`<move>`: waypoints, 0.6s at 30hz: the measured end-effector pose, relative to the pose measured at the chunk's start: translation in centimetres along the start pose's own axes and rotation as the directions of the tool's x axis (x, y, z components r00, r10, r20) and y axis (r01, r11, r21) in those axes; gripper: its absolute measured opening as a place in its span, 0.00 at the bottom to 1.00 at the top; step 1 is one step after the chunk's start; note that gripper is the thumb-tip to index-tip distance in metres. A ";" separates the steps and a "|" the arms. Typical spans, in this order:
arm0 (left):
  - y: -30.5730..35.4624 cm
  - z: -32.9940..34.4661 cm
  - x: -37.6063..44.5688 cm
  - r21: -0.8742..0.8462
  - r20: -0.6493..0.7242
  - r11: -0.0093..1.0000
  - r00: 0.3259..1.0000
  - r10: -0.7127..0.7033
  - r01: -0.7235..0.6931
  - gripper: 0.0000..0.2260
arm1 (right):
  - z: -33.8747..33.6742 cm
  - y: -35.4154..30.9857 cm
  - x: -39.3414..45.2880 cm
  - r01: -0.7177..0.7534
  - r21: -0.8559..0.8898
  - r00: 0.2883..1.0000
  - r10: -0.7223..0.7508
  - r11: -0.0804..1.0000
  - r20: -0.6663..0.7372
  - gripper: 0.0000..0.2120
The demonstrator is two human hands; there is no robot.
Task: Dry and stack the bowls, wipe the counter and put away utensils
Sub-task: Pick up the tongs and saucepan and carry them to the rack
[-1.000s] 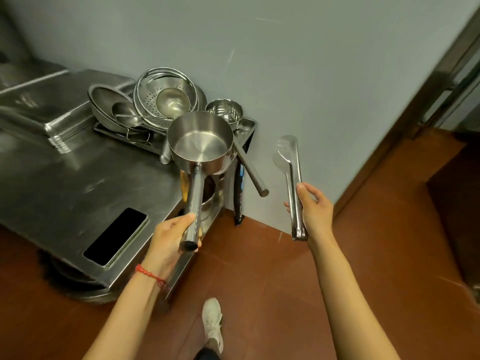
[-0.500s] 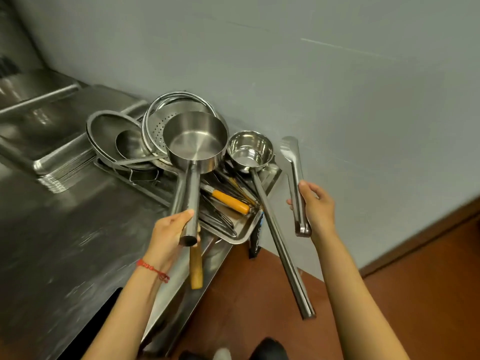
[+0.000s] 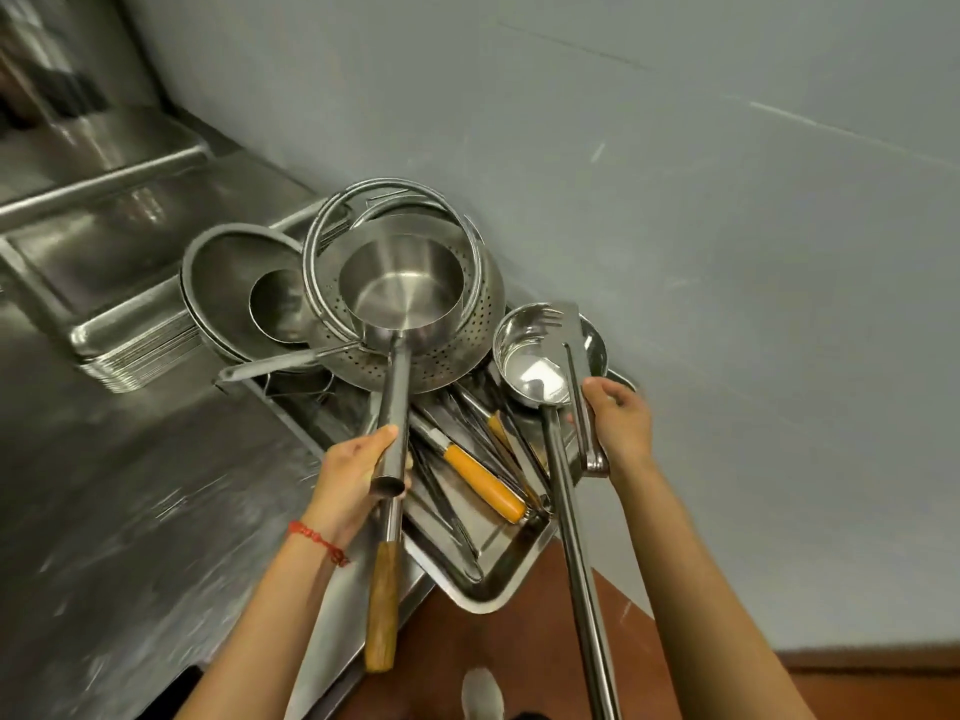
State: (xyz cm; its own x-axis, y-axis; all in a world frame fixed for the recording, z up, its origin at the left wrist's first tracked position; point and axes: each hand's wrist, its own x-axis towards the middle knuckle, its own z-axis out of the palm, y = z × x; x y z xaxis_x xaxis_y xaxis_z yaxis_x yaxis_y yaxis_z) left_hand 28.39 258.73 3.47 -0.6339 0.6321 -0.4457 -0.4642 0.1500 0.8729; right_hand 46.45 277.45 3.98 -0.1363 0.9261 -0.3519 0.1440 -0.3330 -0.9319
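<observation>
Two hands are working over the utensil tray point(image 3: 498, 574): the left hand point(image 3: 348, 480) is wrapping a saucepan point(image 3: 402, 288) handle, holding the pan above the colander point(image 3: 441, 350) behind the tray, while the right hand point(image 3: 618, 423) is clamping closed tongs point(image 3: 576, 366) over the ladle point(image 3: 535, 366) at the tray's far right

Head view — downward, close over counter point(image 3: 130, 485)
</observation>
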 end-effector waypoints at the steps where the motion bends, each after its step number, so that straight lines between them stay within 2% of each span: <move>1: 0.1 0.2 0.5 -0.017 -0.008 1.000 1.000 -0.010 0.010 0.13 | 0.5 0.2 0.7 -0.010 -0.008 1.000 0.010 1.000 0.005 0.14; 9: 1.3 0.7 3.1 0.017 -0.023 0.998 0.998 -0.059 0.059 0.13 | 3.1 1.5 3.3 -0.043 -0.180 0.998 0.052 0.983 0.044 0.16; 18: 0.8 0.5 2.8 -0.123 0.026 0.982 0.990 -0.142 0.144 0.11 | 3.8 1.3 3.5 -0.060 -0.335 0.995 0.083 0.940 0.055 0.21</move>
State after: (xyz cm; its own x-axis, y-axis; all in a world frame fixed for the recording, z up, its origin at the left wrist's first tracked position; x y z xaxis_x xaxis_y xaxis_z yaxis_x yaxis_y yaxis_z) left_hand 26.53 261.03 3.00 -0.5457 0.6237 -0.5596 -0.6231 0.1444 0.7687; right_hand 42.42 279.56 1.17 -0.1780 0.8840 -0.4322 0.4720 -0.3088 -0.8258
